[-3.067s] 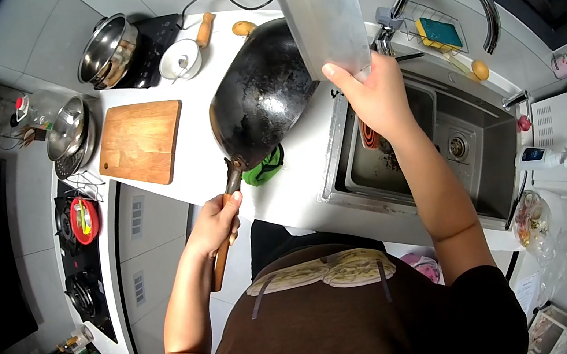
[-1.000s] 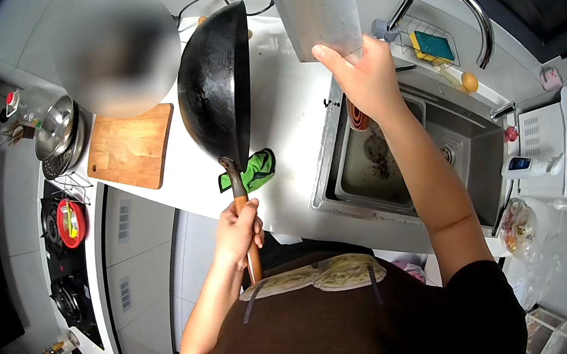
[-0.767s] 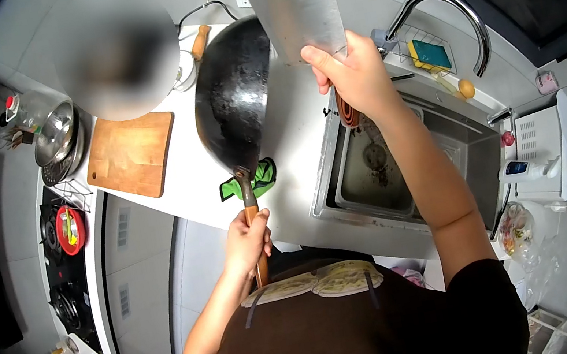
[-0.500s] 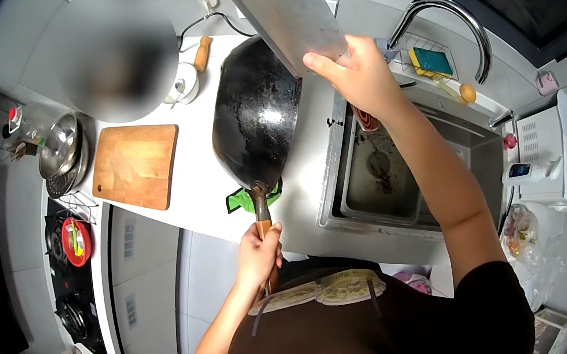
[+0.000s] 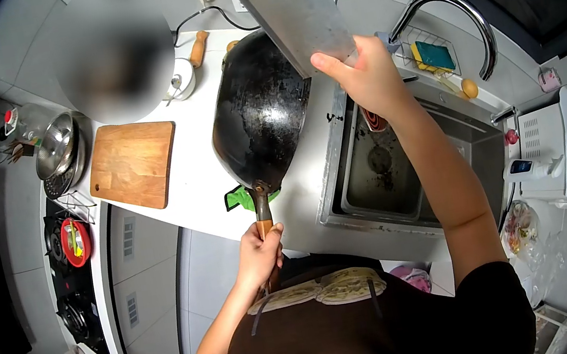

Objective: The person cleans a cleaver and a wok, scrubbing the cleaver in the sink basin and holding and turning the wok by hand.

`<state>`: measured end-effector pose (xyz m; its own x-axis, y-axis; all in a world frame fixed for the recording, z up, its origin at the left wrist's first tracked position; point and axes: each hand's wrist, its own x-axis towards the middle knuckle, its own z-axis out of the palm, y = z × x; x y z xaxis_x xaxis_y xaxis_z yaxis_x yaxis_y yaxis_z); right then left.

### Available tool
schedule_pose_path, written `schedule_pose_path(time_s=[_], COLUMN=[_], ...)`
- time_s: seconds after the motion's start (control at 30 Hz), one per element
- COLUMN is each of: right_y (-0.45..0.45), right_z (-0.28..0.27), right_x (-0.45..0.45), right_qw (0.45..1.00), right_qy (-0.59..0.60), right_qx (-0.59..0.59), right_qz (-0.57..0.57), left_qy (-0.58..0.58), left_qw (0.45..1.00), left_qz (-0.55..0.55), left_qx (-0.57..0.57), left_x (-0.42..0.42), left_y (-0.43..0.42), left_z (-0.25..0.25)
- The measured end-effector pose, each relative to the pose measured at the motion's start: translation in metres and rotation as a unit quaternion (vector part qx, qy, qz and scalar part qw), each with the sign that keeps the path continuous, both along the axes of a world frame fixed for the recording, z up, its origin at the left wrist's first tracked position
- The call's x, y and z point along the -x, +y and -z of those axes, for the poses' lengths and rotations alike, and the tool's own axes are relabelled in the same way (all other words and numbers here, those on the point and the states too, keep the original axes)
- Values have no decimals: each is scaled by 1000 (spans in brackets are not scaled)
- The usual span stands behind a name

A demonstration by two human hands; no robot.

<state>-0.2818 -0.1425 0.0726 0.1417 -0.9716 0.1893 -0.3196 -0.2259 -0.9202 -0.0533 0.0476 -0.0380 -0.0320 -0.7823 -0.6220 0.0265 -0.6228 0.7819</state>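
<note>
My left hand (image 5: 261,258) is wrapped around the wooden handle of a black wok (image 5: 259,107), close in front of my body. The wok is tipped on its side above the white counter, its dark surface shiny in places. A cleaver (image 5: 290,9) with a broad grey blade is in my right hand (image 5: 373,77), thumb pressed on the blade's lower end. Its patterned reddish handle end shows below my palm. The blade's lower corner overlaps the wok's upper right edge; I cannot tell whether they touch. A green cloth (image 5: 239,198) lies partly behind the wok's neck.
To the right is a metal sink (image 5: 443,200) with dark bits in its basin and a curved faucet (image 5: 474,21). A sponge (image 5: 433,57) sits in a wire rack behind it. On the left are a wooden cutting board (image 5: 133,164), a white pot (image 5: 185,81) and metal bowls (image 5: 58,147).
The cleaver and my right hand have shifted slightly right in view. The wok appears a little nearer upright, with less glare. My left hand keeps its grip.
</note>
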Motion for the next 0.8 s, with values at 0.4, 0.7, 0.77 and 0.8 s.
schedule_pose_path(time_s=[0.4,0.7,0.77,0.8], right_y=[6,8,10,11], right_z=[0,24,27,28], right_x=[3,9,8,9], right_qw=[999,998,997,997], right_qy=[5,11,-2,-2], right_qx=[-39,17,45,44], right_qz=[29,54,60,61], left_qy=[-7,-3,-2,-2], left_qw=[1000,1000,1000,1000], left_qz=[0,11,11,12], left_qx=[1,-11,-17,-18], left_x=[1,1,1,2], left_y=[-1,-4,-4,-5], left_z=[-3,-7,-9,-9])
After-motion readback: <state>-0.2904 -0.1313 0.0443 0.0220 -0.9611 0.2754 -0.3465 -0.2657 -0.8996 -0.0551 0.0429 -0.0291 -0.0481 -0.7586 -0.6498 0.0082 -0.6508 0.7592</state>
